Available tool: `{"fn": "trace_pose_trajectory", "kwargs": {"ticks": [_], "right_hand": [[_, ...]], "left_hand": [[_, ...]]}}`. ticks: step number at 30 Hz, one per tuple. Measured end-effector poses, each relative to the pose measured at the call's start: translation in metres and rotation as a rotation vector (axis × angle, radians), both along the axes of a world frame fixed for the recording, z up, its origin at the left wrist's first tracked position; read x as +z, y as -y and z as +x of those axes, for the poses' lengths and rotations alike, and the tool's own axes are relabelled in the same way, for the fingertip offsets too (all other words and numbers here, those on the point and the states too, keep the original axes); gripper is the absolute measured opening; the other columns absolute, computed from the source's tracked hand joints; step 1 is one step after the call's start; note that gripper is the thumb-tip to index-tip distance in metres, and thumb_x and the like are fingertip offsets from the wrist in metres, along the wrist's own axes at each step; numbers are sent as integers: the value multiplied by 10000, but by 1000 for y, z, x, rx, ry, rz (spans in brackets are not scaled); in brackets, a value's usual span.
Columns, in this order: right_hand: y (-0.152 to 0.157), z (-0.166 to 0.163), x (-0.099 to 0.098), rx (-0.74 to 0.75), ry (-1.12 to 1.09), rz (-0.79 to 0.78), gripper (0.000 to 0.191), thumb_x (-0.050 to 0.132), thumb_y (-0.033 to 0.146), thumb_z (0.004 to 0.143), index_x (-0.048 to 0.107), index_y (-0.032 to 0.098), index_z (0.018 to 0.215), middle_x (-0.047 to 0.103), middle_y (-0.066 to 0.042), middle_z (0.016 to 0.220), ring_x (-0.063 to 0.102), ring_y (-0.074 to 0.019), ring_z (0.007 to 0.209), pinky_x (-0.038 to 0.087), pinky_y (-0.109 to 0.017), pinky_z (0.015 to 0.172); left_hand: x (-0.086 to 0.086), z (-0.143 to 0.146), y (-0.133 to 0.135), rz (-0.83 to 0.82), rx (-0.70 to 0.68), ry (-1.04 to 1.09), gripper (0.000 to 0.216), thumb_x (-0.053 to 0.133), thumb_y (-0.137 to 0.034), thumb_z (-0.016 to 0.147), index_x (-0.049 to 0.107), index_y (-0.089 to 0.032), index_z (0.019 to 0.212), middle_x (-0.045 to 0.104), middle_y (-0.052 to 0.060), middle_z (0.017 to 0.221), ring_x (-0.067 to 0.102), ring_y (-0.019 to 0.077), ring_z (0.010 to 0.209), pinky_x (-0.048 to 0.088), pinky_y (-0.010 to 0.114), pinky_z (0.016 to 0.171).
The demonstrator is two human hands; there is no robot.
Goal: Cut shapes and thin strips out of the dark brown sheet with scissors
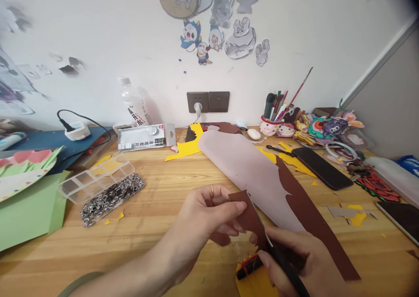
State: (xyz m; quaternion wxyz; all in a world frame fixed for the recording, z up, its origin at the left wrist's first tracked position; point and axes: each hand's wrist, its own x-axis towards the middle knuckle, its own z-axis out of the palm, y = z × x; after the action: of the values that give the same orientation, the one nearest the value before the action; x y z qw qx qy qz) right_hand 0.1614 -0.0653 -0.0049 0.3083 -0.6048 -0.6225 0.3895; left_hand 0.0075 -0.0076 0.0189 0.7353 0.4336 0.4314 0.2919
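Note:
My left hand (212,209), a ring on one finger, is closed on a small brown piece of sheet material (244,216), thumb on top. In my right hand (294,253) is a pair of scissors (284,266) with black handles; its blades lie along the brown piece's right edge. Exactly how far the blades are apart cannot be made out. Just beyond both hands lies a large brown sheet (310,205), its pale underside (242,161) folded over on top. Below the scissors, a black-and-red object (248,265) rests on a yellow piece (255,284).
A clear compartment box (108,170) at left holds many metal eyelets (111,198). Green paper (29,212) lies farther left. Along the wall stand a plastic bottle (131,102) and a pen cup (270,124). To the right are a phone (322,168), yellow scraps (358,218) and another device (399,220).

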Motion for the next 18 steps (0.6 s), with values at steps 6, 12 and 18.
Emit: {"fn": "trace_pose_trajectory", "kwargs": {"ticks": [6, 12, 18], "right_hand": [[1, 2, -1, 6, 40, 40, 181, 529, 84, 612, 663, 204, 635, 587, 15, 465, 524, -124, 382, 437, -196, 373], [0, -1, 4, 14, -11, -28, 153, 510, 122, 644, 647, 191, 639, 557, 23, 455, 449, -91, 330, 374, -170, 305], [-1, -2, -4, -28, -42, -16, 121, 524, 155, 649, 637, 185, 620, 411, 66, 391, 368, -67, 290, 328, -156, 275]], "left_hand": [[-3, 0, 1, 41, -73, -25, 206, 562, -338, 734, 529, -144, 673, 634, 48, 679, 521, 111, 609, 381, 247, 592], [-3, -1, 2, 54, -89, -13, 222, 561, -358, 731, 535, -144, 682, 653, 64, 721, 525, 116, 632, 384, 253, 610], [-2, 0, 1, 28, -57, -21, 229, 589, -361, 708, 524, -146, 663, 644, 59, 699, 547, 127, 627, 406, 267, 616]]}}
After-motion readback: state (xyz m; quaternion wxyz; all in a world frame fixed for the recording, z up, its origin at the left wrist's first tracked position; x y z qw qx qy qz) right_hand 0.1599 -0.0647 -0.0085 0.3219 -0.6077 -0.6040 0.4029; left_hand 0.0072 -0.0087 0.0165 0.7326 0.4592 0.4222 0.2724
